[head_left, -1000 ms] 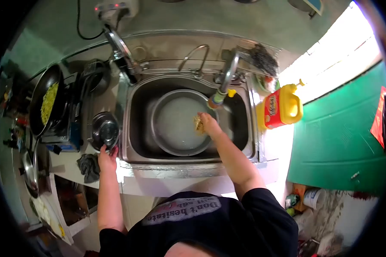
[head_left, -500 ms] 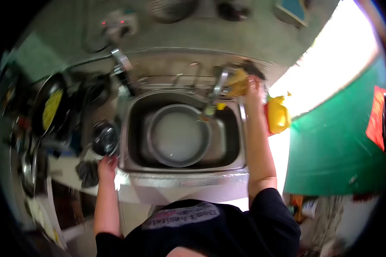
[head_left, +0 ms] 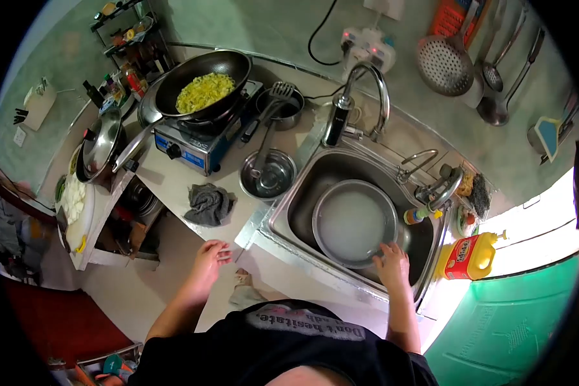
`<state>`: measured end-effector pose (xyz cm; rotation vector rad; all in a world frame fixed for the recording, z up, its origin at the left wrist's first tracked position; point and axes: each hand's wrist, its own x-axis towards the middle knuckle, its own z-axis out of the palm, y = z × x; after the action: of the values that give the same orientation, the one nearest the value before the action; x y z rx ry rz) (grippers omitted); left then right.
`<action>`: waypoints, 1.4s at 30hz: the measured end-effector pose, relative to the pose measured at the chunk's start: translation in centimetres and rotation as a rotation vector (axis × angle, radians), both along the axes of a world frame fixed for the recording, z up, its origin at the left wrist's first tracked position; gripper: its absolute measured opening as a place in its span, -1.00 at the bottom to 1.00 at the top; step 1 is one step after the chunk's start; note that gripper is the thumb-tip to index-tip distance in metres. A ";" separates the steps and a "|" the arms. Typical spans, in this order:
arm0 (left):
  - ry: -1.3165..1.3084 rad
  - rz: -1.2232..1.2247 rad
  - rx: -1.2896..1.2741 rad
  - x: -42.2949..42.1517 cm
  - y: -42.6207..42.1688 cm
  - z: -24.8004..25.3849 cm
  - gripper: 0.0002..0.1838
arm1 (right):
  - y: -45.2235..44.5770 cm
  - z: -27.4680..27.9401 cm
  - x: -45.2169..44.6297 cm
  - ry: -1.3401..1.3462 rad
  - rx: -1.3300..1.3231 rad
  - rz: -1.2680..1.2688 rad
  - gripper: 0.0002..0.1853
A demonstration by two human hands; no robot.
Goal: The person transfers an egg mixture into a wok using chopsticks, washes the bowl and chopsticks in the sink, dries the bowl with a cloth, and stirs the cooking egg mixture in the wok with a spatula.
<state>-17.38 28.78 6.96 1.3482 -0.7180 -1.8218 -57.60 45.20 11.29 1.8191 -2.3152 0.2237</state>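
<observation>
Right hand at the rim of a basin in the sink, left hand open by the counter edge.
The right hand (head_left: 392,264) has its fingers parted and slightly bent, gripping nothing, right at the near rim of the metal basin (head_left: 318,225); whether they touch it, I cannot tell. Cloudy water (head_left: 354,222) lies just beyond those fingertips, inside the basin, which sits in the sink (head_left: 302,199). To the right of the same fingers, outside the sink, stands a yellow jug (head_left: 471,257). The left hand (head_left: 210,262) holds its fingers open and loosely curled; just beyond them on the counter (head_left: 167,186) lies a crumpled gray cloth (head_left: 209,204), with a metal bowl (head_left: 283,183) farther off.
</observation>
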 end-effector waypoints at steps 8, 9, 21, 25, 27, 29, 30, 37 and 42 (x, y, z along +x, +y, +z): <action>-0.007 -0.053 0.017 9.2 -4.5 -2.2 -0.86 | -19.8 8.2 15.4 -1.156 -0.374 0.146 -0.57; 0.008 -0.074 0.019 10.7 -5.0 -2.4 -0.87 | -23.3 9.0 16.8 -1.001 -0.293 0.173 -0.49; -0.177 0.166 0.143 28.1 -3.7 -6.9 -0.86 | -42.6 2.7 17.9 -0.635 0.095 -0.346 -0.26; -0.183 0.322 0.280 29.5 -1.7 -8.4 -0.86 | -40.9 4.2 16.0 -0.656 -0.123 -0.308 -0.43; -0.266 0.314 0.342 29.6 -1.0 -7.5 -0.83 | -39.5 3.3 13.1 -0.556 -0.220 -0.226 -0.51; -0.303 0.274 0.366 31.0 0.0 -8.6 -0.83 | -35.9 6.8 13.0 -0.868 -0.221 -0.214 -0.54; -0.341 0.220 0.402 32.0 0.8 -9.5 -0.83 | -34.1 8.8 13.6 -1.030 -0.300 -0.197 -0.55; -1.260 -1.080 -0.191 45.6 3.3 -32.0 -0.77 | -29.0 20.5 16.5 -0.882 -0.184 -0.196 -0.58; -0.848 -0.576 0.151 48.8 -4.5 -31.6 -0.72 | -31.1 26.4 21.9 -0.124 -0.024 -0.074 -0.64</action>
<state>31.41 24.32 -24.62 2.2169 -1.5560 -1.6817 -35.67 14.14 37.67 1.7511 -2.4464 0.3610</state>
